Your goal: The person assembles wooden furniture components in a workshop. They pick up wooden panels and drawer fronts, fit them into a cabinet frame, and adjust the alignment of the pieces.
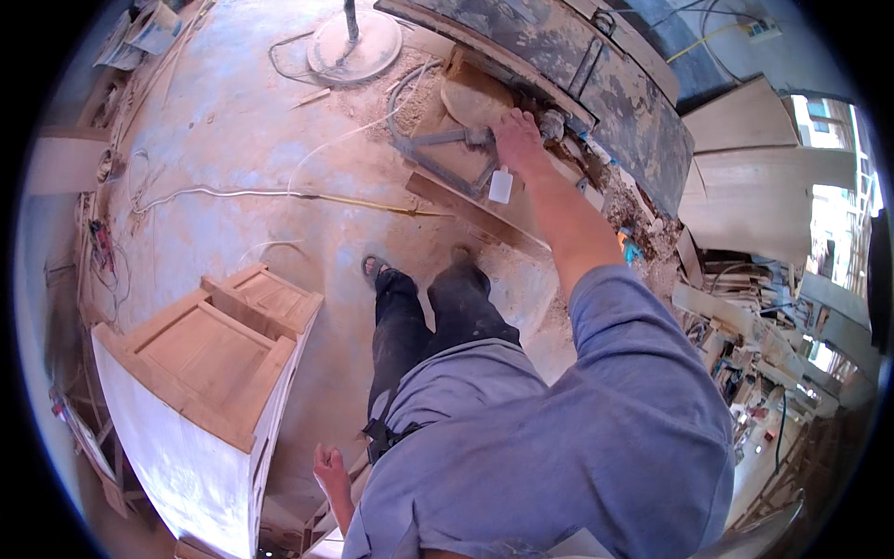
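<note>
My right hand reaches out over a dusty low ledge, its fingers bent close together. What they hold, if anything, I cannot make out. Beside them lie a rounded, dust-covered piece and a grey metal frame. A small white rectangular tag shows just below my right wrist. Low on the left side, my left hand hangs by my hip with its fingers loosely apart and nothing visible in it. Nearest to it stands a wooden panelled piece with pale, whitish sides.
A round metal base with a post stands at the far side. A yellow and white cord crosses the dusty floor before my feet. A large paint-worn panel borders the ledge. Wood scraps pile up at the right.
</note>
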{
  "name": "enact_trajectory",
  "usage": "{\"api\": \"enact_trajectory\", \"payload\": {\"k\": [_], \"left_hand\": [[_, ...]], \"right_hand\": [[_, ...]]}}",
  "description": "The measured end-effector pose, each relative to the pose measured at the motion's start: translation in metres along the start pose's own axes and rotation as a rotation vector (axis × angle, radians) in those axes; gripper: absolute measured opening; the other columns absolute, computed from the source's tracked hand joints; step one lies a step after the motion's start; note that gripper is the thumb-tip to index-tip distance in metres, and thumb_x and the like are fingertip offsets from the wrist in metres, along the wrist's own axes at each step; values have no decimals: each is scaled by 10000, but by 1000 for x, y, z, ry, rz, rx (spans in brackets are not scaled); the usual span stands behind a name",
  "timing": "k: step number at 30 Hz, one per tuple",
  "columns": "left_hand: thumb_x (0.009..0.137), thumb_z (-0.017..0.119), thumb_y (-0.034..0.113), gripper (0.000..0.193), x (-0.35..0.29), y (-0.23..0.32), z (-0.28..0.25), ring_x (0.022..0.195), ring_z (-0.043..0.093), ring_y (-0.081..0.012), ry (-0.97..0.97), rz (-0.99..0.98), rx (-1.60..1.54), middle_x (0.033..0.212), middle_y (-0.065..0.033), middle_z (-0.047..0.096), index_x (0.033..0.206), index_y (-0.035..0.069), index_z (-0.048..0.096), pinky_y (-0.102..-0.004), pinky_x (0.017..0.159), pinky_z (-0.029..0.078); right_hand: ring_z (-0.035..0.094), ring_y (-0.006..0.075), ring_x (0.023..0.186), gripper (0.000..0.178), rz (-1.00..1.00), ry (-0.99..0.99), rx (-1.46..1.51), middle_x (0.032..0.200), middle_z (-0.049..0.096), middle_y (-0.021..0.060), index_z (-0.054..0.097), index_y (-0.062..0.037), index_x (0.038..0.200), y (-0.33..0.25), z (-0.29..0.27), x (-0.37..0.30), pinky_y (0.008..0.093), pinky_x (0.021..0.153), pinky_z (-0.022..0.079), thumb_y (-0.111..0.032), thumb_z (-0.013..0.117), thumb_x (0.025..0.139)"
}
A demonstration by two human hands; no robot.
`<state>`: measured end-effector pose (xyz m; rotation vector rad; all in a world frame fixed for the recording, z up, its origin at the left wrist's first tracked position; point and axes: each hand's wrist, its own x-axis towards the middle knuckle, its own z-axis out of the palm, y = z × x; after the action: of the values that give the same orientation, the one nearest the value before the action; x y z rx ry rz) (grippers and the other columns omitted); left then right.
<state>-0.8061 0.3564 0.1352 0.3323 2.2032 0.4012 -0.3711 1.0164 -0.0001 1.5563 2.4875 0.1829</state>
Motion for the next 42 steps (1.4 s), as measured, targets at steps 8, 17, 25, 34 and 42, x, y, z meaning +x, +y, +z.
{"api": "enact_trajectory", "payload": {"k": [8, 17, 25, 34, 42], "left_hand": [[938, 661, 180, 554, 55, 38, -17, 924, 668, -170, -185, 74, 86, 1043, -123, 716, 1399, -101, 539, -301, 837, 536], [957, 629, 136, 503, 93, 91, -10, 918, 667, -148, -165, 101, 28, 1026, -112, 720, 1403, -82, 548, -295, 852, 534], [971, 622, 119, 504, 100, 108, 0, 948, 681, -161, -293, 194, 152, 1051, -138, 740, 1419, -91, 524, -299, 878, 533], [974, 626, 130, 518, 105, 145, 7, 971, 694, -191, -257, 157, 119, 1091, -165, 739, 1409, -127, 509, -308, 873, 538], [942, 636, 186, 510, 121, 142, 26, 922, 711, -235, -266, 257, 153, 1073, -182, 738, 1357, -99, 557, -332, 817, 558]], "right_hand": [[692, 299, 1014, 212, 111, -97, 205, 980, 721, 113, 737, -80, 1015, -7, -26, 10, 440, 880, 532, -132, 697, 813], [701, 386, 1018, 305, 977, 52, 920, 1082, 735, 218, 720, -39, 1127, -84, -4, 0, 490, 892, 538, -139, 654, 846], [583, 399, 1142, 416, 547, 191, 645, 1193, 616, 197, 742, -137, 1198, -161, -45, -57, 493, 986, 472, -134, 732, 782], [571, 430, 1166, 489, 683, 168, 803, 1304, 528, 192, 692, -164, 1279, -129, -22, -40, 526, 950, 497, -122, 725, 794], [565, 426, 1216, 495, 502, -14, 690, 1325, 514, 250, 671, -103, 1268, -114, -53, -29, 499, 955, 524, -172, 703, 779]]}}
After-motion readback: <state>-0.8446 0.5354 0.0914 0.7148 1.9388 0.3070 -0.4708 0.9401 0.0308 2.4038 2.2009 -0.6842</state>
